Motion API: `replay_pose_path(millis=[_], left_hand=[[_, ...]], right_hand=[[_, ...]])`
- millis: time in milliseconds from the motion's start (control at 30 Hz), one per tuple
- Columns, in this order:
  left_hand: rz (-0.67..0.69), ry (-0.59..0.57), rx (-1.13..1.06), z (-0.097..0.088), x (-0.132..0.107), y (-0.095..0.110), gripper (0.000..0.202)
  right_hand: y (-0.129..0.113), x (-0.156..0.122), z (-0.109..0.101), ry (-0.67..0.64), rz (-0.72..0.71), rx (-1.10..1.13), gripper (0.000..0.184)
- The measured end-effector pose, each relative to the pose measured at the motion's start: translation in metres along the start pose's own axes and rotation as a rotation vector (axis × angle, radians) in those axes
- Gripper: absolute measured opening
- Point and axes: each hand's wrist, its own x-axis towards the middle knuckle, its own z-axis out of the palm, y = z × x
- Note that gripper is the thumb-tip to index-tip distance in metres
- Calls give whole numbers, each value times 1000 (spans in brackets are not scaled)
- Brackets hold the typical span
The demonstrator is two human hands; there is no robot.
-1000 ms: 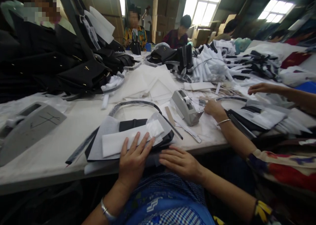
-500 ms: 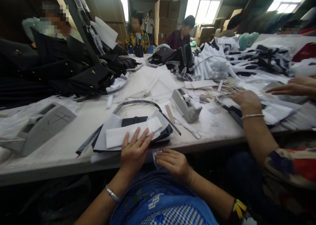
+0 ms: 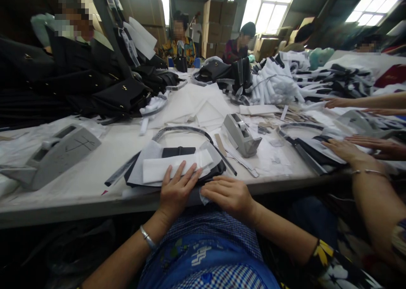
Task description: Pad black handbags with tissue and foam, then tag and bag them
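A black bag part point(image 3: 177, 152) wrapped in white tissue paper point(image 3: 173, 167) lies at the table's near edge. My left hand point(image 3: 176, 191) rests flat on it, fingers spread. My right hand point(image 3: 229, 194) sits just right of it at the table edge, fingers curled, pinching a corner of the white paper point(image 3: 203, 198). A curved black strap point(image 3: 180, 130) arcs behind the wrapped piece.
A grey tape dispenser point(image 3: 240, 135) stands right of centre, another point(image 3: 55, 153) at the left. Black handbags point(image 3: 108, 94) pile at the back left, white wrapped rolls point(image 3: 272, 86) at the back right. A co-worker's hands point(image 3: 345, 149) press on black pieces at my right. Other people sit across.
My right hand has moved up to the table edge and closed on the paper corner. The co-worker's hands have shifted right, away from the dispenser. The view has tilted slightly.
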Motion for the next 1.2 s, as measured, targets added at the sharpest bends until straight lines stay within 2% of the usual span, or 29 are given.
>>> replay_pose_path(millis=[133,267,433,667,800,900,1067,1200], left_hand=[[-10,12,-33,-2,1,1,44],[-1,31,-58,-5,4,1,40],[25,45,-162,-7,2,0,37],[79,72,-273,-11,1,-4,32],[88,100,-235,-7,1,-5,35],[86,100,-228,-4,-1,-6,35],[95,78,-236,-4,-3,-8,38],[109,73,-226,-4,-2,-9,38]], right_hand=[[22,10,5,20,-20,-31,20],[36,12,16,1,67,-26,22],[33,4,24,-14,238,32,26],[30,4,21,61,301,142,21],[23,5,11,56,259,161,23],[4,0,1,23,201,121,27],[-28,-8,-11,-75,92,96,19],[-23,3,-17,-68,74,82,19]])
